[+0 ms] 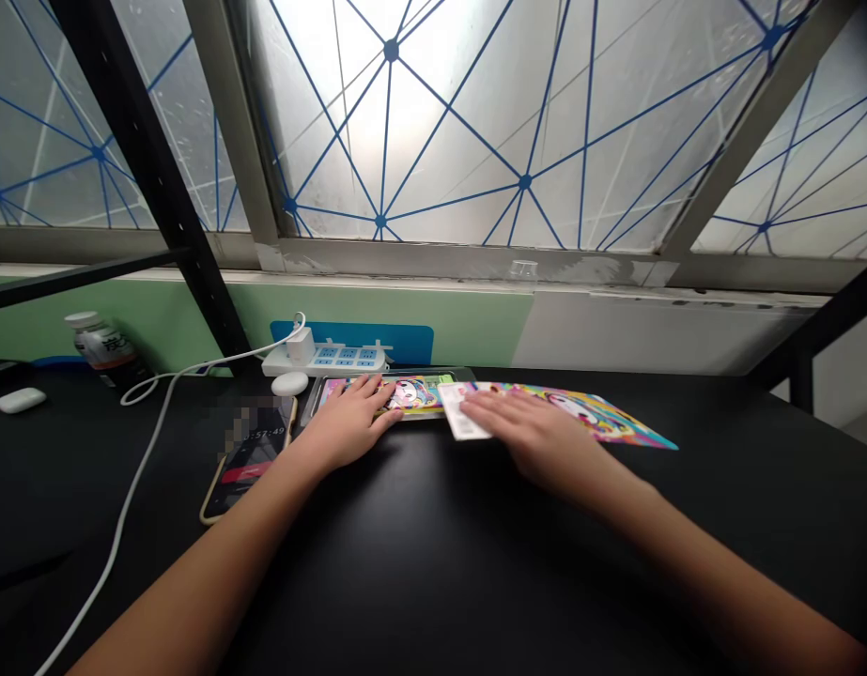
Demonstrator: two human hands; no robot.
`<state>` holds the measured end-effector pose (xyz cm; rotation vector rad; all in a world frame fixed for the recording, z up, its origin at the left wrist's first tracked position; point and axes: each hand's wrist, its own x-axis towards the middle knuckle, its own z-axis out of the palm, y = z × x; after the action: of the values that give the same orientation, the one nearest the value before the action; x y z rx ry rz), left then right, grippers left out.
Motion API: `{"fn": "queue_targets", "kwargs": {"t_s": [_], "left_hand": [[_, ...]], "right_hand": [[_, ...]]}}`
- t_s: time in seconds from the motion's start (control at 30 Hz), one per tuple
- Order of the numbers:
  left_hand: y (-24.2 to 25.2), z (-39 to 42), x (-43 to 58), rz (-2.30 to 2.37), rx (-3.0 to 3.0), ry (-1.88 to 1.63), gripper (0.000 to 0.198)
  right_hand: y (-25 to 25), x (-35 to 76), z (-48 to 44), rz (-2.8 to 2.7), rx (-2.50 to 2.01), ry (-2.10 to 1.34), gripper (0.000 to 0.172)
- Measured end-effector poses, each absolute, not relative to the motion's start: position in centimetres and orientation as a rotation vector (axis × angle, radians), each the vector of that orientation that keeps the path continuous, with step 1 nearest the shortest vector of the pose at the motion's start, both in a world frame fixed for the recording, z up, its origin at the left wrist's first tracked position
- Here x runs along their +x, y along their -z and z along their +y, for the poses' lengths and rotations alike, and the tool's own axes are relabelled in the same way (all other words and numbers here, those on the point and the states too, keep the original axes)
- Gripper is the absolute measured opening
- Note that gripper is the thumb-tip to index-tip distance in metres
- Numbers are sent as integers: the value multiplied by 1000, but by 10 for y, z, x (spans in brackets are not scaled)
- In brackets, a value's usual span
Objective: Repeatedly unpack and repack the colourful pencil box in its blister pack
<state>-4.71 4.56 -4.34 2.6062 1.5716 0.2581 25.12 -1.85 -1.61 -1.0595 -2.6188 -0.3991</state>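
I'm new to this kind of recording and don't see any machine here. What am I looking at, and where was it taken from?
There is no robot: these are a person's bare hands, seen by a camera worn on the head, looking forward and down. It is the only view.

On the black table, the left hand lies spread over a clear case with something brightly printed in it. The right hand lies across a colourful sheet with a white part; whether it grips the sheet is hidden.

Around them are a phone, a white cable, a power strip and a bottle. Behind is a window patterned with blue lines.
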Motion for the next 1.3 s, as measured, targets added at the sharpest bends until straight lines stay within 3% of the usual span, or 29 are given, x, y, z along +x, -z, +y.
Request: {"fn": "queue_targets", "kwargs": {"t_s": [0.13,0.23,0.43,0.63,0.77,1.07,1.2,1.3], "left_hand": [[42,40,-34,1625,2641,-288,61],[40,36,-24,1592,2661,-287,60],[39,35,-5,1470,2693,-317,56],[37,42,0,1457,2664,-327,52],[40,47,3,1518,2657,-366,51],[40,41,2,1568,2705,-482,57],[33,36,-9,1625,2734,-708,55],[31,39,-22,1701,2696,-730,56]], "right_hand": [[39,182,-80,-2706,-872,460,47],[58,152,-94,-2785,-809,317,51],[64,130,-34,-2684,-867,-27,31],[65,132,-15,-2539,-903,-304,40],[63,130,-17,-2531,-937,-362,24],[70,125,-15,-2556,-854,-249,18],[57,137,-14,-2496,-706,-28,30],[40,164,7,-2400,-864,112,38]]}}
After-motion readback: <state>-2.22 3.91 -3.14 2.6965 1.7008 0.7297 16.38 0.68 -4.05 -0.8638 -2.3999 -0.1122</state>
